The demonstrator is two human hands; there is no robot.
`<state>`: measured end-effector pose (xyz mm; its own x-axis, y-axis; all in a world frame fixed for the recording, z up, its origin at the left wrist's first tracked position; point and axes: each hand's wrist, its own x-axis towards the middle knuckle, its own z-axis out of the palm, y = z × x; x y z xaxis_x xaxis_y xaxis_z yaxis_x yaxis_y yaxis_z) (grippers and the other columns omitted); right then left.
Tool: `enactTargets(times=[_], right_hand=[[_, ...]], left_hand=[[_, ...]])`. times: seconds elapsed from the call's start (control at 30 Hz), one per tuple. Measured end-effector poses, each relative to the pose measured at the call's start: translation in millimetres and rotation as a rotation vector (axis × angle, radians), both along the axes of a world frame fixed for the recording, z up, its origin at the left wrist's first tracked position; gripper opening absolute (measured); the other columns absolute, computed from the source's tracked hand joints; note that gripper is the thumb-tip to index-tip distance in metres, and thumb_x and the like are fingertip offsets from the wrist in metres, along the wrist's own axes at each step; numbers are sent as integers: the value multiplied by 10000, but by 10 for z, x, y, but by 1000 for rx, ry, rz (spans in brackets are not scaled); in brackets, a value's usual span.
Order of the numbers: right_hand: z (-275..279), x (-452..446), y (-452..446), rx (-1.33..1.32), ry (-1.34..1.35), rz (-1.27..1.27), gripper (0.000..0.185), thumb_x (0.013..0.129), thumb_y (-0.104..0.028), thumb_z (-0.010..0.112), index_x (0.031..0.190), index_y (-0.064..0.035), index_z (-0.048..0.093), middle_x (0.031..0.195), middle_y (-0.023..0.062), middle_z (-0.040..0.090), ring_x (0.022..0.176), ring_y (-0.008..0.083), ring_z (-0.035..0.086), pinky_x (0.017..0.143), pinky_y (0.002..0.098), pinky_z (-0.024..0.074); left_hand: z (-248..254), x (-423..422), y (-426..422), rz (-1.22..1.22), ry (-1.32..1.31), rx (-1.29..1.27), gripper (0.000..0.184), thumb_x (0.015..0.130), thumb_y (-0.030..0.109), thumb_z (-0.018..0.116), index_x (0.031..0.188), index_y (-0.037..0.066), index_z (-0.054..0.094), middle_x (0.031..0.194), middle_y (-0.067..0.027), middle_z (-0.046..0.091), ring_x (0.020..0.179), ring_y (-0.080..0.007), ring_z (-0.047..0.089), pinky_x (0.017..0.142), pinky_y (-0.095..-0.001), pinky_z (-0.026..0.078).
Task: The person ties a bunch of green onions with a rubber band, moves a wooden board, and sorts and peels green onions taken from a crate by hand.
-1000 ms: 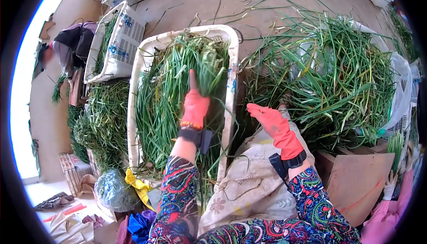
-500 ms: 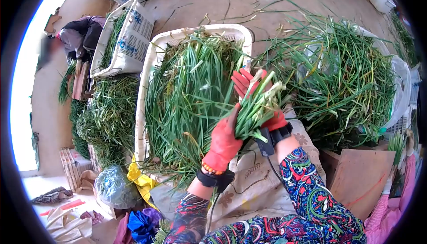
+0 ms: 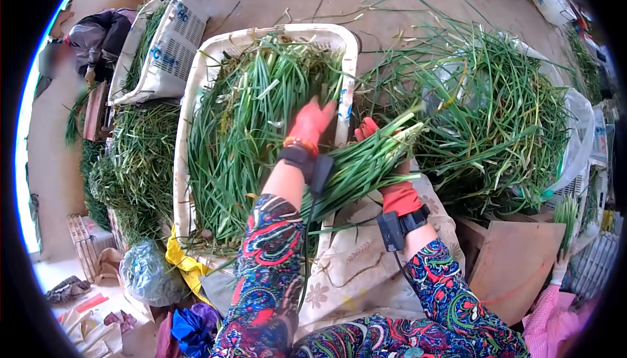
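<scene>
Reaching with the left hand (image 3: 311, 125) into the white, perforated plastic crate (image 3: 326, 29), pressing red-gloved fingers among long, narrow green leaves (image 3: 228, 136) near the crate's right side, showing too little of the fingertips to tell any grip. Clasping a slender-stalked bundle (image 3: 375, 155) in the right hand (image 3: 400, 196), curling the fingers around it; holding it aslant across the crate's right rim, pointing the pale, rounded ends up and outward, trailing the ribbon-like leaves back over the crate. Working above a creased, flower-printed cloth (image 3: 366, 260), beside a tangled, grassy mound (image 3: 503, 116) and a flat wooden board (image 3: 516, 266).
</scene>
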<state>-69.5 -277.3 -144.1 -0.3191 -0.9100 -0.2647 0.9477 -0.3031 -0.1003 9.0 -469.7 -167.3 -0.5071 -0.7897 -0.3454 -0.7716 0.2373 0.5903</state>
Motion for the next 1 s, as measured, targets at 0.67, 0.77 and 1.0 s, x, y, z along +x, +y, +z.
enactTargets(times=[0.67, 0.77, 1.0], right_hand=[[1663, 857, -262, -246, 392, 147, 451, 921, -354, 387, 1243, -37, 390, 1155, 80, 514, 991, 175, 533, 822, 274, 460], [2329, 1179, -407, -634, 656, 91, 850, 739, -346, 666, 1363, -54, 169, 1350, 108, 308, 1209, 223, 347, 989, 333, 318], [3398, 1588, 90, -592, 705, -208, 682, 687, 6, 604, 1286, -6, 278, 1020, 112, 539, 851, 189, 559, 799, 301, 439]], left_hand=[[1411, 1436, 1128, 105, 376, 296, 702, 699, 171, 705, 1270, 64, 310, 1150, -87, 523, 1081, -199, 484, 917, -305, 402], [2176, 1708, 1038, 78, 450, 192, 765, 674, 177, 708, 1295, 76, 272, 1143, -99, 520, 1053, -216, 499, 891, -316, 418], [3800, 1724, 1402, -269, 384, -271, 913, 615, 192, 715, 1353, 106, 184, 1126, -126, 512, 986, -257, 534, 831, -343, 454]])
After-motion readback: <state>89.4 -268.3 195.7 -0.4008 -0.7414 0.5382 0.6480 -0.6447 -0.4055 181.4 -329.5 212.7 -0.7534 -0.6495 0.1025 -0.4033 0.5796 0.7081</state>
